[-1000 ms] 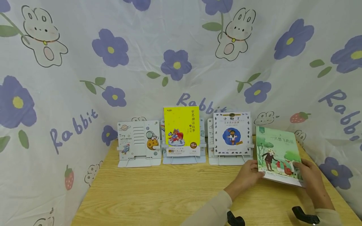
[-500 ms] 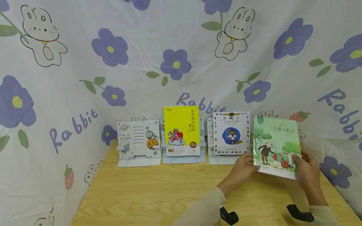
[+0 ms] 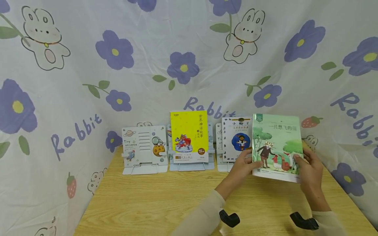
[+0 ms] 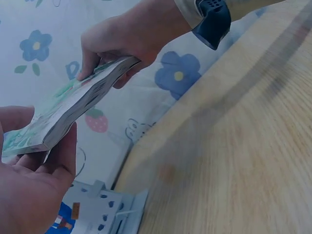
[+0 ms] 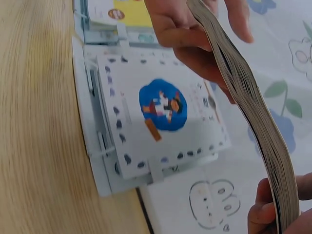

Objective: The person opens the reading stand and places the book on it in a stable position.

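Observation:
A green book [image 3: 277, 144] with cartoon animals on its cover is held up above the table by both hands. My left hand [image 3: 240, 168] grips its lower left corner, thumb on the front and fingers behind. On the opposite side my right hand [image 3: 310, 167] pinches the right edge, its thumb over the cover. In the right wrist view the page edges of the book [image 5: 258, 112] run between the two hands, clear of the table. The book overlaps a white book [image 3: 236, 141] in the head view; that one leans on a stand behind.
Three book stands line the back of the wooden table [image 3: 165, 203]. The left stand [image 3: 144, 147] bears no book, and a yellow book [image 3: 189, 134] rests on the middle one. A patterned cloth [image 3: 147, 82] hangs behind. Black wrist mounts [image 3: 229, 219] show at both sleeves.
Both hands have lifted the green book and carried it to the left, and its cover now stands more upright. It now covers part of the white book. The stands have stayed put.

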Demonstrator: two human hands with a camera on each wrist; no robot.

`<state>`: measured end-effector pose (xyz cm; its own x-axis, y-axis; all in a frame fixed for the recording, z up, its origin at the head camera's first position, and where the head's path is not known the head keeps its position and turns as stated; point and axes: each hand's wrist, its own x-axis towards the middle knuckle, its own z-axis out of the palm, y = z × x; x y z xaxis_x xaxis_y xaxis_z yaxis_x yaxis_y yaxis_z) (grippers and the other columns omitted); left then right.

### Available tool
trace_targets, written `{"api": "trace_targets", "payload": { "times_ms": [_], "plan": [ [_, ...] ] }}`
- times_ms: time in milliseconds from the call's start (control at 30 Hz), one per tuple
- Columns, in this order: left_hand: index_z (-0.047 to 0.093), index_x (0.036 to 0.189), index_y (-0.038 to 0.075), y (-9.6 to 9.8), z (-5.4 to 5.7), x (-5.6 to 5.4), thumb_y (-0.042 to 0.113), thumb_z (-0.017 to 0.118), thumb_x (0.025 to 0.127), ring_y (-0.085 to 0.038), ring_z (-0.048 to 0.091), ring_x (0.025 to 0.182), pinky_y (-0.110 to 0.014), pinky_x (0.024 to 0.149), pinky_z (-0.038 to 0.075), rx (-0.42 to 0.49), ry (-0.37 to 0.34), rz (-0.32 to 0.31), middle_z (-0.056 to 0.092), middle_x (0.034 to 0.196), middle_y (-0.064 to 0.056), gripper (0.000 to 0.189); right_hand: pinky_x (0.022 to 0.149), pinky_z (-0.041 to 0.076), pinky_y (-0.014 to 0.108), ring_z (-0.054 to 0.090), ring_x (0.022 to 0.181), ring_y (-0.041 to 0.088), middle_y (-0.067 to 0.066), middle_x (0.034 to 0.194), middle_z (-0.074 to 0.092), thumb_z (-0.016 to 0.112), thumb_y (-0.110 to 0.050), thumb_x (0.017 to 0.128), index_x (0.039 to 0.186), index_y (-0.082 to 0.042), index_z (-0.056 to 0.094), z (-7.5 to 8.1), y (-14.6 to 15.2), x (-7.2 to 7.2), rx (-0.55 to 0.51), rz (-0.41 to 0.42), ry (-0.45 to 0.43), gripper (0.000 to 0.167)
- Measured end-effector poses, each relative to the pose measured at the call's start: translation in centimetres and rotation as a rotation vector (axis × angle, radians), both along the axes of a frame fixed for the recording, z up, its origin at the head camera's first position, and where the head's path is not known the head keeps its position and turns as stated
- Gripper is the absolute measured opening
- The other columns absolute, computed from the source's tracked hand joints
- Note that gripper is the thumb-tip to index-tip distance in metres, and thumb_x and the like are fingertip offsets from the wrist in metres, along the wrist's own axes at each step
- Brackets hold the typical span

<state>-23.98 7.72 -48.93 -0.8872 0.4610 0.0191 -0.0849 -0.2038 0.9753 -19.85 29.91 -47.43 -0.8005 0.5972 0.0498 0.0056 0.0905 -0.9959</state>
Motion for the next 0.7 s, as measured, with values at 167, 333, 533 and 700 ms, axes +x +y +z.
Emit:
{"api": "trace_targets", "payload": {
  "times_ms": [167,333,533,700],
  "plan": [
    [0.050,0.153,0.023,-1.3,0.4,-0.4,0.016,0.074,0.100,-0.010,0.069,0.093,-0.028,0.083,0.055,-0.044,0.052,0.008,0.076,0.128,-0.008,0.058,0.069,0.050,0.009,0.060,0.089,-0.005,-0.021,0.112,0.057,0.060,-0.019,0.109,0.156,-0.007,0.051,0.6,-1.7,-0.2,0.047,0.040,0.011,0.050],
    [0.048,0.155,0.026,-2.6,0.6,-0.6,0.016,0.073,0.101,-0.014,0.071,0.106,-0.036,0.096,0.057,-0.054,0.079,0.023,0.075,0.131,-0.010,0.060,0.070,0.052,0.010,0.061,0.089,-0.003,-0.019,0.116,0.056,0.058,-0.020,0.110,0.157,-0.006,0.049,1.1,-3.1,-0.5,0.064,0.082,0.045,0.050],
    [0.044,0.158,0.027,-4.1,0.9,-0.8,0.016,0.072,0.102,-0.017,0.071,0.113,-0.044,0.106,0.054,-0.043,0.090,0.045,0.074,0.133,-0.011,0.064,0.070,0.054,0.012,0.062,0.090,-0.002,-0.015,0.120,0.056,0.058,-0.019,0.110,0.156,-0.005,0.049,1.5,-4.6,-0.9,0.059,0.127,0.096,0.049],
    [0.045,0.158,0.027,-5.0,1.0,-0.8,0.014,0.072,0.101,-0.024,0.071,0.121,-0.044,0.107,0.056,-0.052,0.111,0.085,0.072,0.138,-0.013,0.064,0.071,0.054,0.012,0.062,0.092,-0.004,-0.015,0.124,0.055,0.057,-0.021,0.111,0.157,-0.007,0.048,1.7,-5.5,-1.1,0.093,0.157,0.100,0.049]
  ]
}}
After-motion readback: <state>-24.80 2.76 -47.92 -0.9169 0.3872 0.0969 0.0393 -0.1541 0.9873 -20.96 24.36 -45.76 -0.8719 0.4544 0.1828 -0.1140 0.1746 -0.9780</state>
